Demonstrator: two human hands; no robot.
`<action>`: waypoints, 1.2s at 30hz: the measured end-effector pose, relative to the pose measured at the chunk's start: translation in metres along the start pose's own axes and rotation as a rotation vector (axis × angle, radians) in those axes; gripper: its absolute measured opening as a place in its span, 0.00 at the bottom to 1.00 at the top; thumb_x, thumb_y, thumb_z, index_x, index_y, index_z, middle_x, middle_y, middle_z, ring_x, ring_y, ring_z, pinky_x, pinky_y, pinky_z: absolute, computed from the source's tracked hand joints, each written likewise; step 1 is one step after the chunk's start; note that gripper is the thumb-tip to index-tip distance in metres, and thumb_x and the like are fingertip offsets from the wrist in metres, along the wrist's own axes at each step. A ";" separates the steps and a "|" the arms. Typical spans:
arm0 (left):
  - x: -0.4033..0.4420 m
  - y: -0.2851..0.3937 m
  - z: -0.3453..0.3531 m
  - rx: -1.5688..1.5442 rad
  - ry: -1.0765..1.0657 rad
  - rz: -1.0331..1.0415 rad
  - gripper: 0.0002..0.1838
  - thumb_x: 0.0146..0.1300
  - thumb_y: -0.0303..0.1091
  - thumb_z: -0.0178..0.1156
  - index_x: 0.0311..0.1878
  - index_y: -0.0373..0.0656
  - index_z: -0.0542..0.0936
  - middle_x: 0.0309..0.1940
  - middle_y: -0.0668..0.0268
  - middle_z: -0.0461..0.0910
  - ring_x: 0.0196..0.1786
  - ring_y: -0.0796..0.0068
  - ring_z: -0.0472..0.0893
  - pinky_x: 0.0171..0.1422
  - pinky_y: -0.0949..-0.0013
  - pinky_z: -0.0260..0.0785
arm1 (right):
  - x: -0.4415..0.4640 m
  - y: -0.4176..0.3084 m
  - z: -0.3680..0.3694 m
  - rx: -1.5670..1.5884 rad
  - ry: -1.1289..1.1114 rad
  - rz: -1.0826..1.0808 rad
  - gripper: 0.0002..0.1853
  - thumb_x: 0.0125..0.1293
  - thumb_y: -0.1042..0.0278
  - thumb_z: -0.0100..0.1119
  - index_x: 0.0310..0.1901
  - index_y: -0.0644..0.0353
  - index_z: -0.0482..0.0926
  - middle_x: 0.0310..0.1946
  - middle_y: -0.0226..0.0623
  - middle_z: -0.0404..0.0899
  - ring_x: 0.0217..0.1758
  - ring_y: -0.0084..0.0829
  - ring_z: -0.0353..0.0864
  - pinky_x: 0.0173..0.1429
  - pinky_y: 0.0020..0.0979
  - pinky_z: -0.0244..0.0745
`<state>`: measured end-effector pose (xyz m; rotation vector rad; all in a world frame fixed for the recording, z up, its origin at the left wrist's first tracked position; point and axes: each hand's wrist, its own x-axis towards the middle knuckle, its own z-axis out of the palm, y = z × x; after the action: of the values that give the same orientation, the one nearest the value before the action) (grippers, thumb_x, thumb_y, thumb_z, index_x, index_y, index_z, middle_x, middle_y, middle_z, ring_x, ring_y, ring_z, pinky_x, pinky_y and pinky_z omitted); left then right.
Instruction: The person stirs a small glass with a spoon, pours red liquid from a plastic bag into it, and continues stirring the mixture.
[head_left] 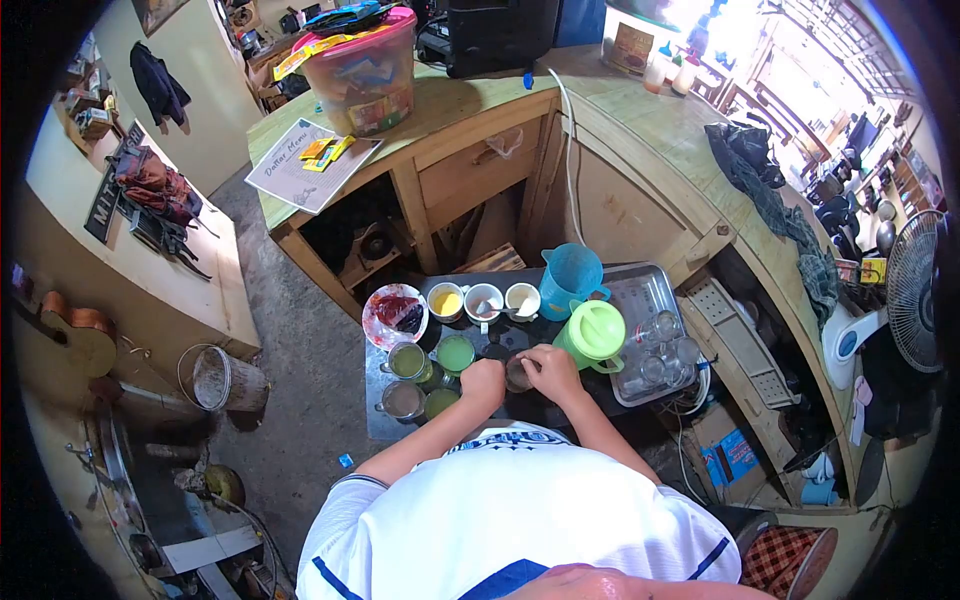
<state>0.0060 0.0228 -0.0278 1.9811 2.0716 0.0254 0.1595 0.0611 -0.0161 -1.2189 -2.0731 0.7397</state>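
Note:
My left hand (484, 382) is closed at the middle of the low dark table, just right of several glass mugs; what it holds is too small to make out. Beside it, my right hand (549, 370) has its fingers at the rim of a dark round cup (518, 374). To the left stand a green-filled mug (455, 352), another mug (407, 360) and a greyish mug (403, 400). Behind them are a plate with dark red contents (396, 316), a cup of yellow (445, 301) and two white cups (483, 303) with spoons.
A blue pitcher (571, 277) and a lidded green pitcher (594, 332) stand right of centre. Farther right, a metal tray (632, 291) holds several upturned glasses. A wooden counter (470, 105) curves behind, bearing a pink-rimmed tub (362, 80) and a menu sheet (300, 175).

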 end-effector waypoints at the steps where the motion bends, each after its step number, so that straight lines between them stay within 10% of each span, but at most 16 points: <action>1: 0.000 -0.001 0.001 0.006 0.003 0.007 0.05 0.52 0.28 0.61 0.28 0.43 0.85 0.26 0.56 0.84 0.32 0.61 0.86 0.34 0.62 0.79 | -0.001 0.005 0.000 -0.129 -0.067 -0.004 0.06 0.54 0.69 0.62 0.33 0.58 0.86 0.29 0.44 0.82 0.29 0.45 0.80 0.36 0.40 0.76; 36: 0.000 0.001 -0.003 -0.008 -0.029 -0.019 0.06 0.54 0.28 0.60 0.29 0.43 0.86 0.28 0.56 0.84 0.33 0.59 0.86 0.35 0.60 0.79 | 0.000 0.008 -0.003 -0.143 -0.180 0.057 0.06 0.53 0.71 0.62 0.32 0.59 0.86 0.30 0.43 0.83 0.33 0.44 0.81 0.39 0.39 0.77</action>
<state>0.0068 0.0232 -0.0247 1.9462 2.0687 0.0012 0.1665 0.0652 -0.0201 -1.3370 -2.2791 0.7628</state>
